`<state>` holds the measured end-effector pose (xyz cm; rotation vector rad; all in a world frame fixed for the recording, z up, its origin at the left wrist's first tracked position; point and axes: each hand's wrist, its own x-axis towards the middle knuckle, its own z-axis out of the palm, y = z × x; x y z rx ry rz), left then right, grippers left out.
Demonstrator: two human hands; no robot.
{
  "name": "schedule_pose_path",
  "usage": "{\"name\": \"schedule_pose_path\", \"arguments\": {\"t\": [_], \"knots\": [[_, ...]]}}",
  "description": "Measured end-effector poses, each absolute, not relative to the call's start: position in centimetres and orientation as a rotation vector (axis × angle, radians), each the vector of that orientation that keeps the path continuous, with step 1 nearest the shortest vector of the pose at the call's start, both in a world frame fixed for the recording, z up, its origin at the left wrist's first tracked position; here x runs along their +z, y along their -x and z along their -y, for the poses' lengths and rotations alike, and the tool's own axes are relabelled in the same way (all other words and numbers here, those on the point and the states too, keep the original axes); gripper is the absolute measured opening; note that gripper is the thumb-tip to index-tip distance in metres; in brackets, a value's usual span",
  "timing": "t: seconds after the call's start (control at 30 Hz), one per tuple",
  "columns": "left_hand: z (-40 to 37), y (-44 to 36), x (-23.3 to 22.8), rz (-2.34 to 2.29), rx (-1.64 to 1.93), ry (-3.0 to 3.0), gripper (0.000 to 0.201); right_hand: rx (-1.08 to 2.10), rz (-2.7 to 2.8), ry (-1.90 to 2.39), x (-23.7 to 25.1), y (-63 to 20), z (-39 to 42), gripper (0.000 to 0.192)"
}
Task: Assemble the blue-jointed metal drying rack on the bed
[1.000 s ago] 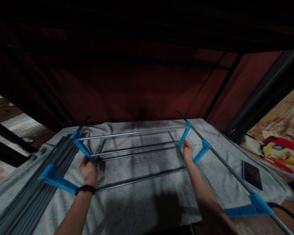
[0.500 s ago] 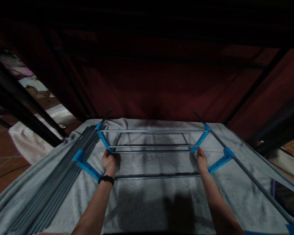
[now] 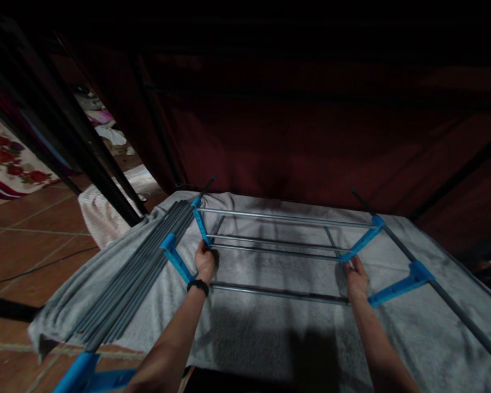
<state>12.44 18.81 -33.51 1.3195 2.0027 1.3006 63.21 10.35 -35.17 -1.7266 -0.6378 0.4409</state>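
Observation:
A rack frame of grey metal tubes [image 3: 278,217] and blue plastic brackets lies across the middle of the view. My left hand [image 3: 205,263], with a black band on its wrist, is closed around the lower end of the far left blue bracket [image 3: 200,221]. On the other side, the fingers of my right hand [image 3: 357,279] grip the lower end of the far right blue bracket [image 3: 362,240]. Nearer to me are a left blue bracket [image 3: 178,259] and a right blue bracket [image 3: 401,284], joined by a lower tube [image 3: 278,293]. My palms hide parts of the joints.
A bundle of loose grey tubes [image 3: 135,273] lies at the left on the grey blanket [image 3: 262,338]. Another blue bracket [image 3: 82,374] shows at the bottom left. Dark posts [image 3: 106,169] and a dark red cloth [image 3: 270,147] stand around the blanketed surface.
The view has turned to the left, so the frame and both hands appear farther right. Both hands keep their hold on the far brackets.

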Motion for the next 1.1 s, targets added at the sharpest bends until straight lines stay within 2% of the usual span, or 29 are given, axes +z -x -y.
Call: {"name": "schedule_pose_path", "arguments": {"t": [0.13, 0.3, 0.47, 0.6, 0.83, 1.1], "knots": [[-19.1, -11.6, -33.4, -2.000, 1.268, -1.368, 0.054, 0.456, 0.688, 1.732, -35.4, -63.4, -10.3, 0.076], [-19.0, -11.4, -33.4, -2.157, 1.145, -1.416, 0.035, 0.447, 0.816, 1.998, -36.1, -64.1, -9.7, 0.073], [-18.9, -11.3, -33.2, -2.300, 1.002, -1.508, 0.022, 0.457, 0.942, 2.108, -36.8, -64.0, -8.5, 0.064], [-18.7, -11.3, -32.9, -2.359, 0.883, -1.587, 0.010, 0.344, 1.180, 2.248, -36.2, -63.3, -8.0, 0.062], [-18.8, -11.5, -32.5, -2.403, 0.740, -1.657, 0.014, 0.258, 1.269, 2.594, -34.2, -61.5, -8.6, 0.054], [-19.1, -10.3, -32.2, -2.353, 0.697, -1.629, 0.017, 0.166, 1.403, 2.718, -33.5, -60.7, -10.5, 0.044]]}}
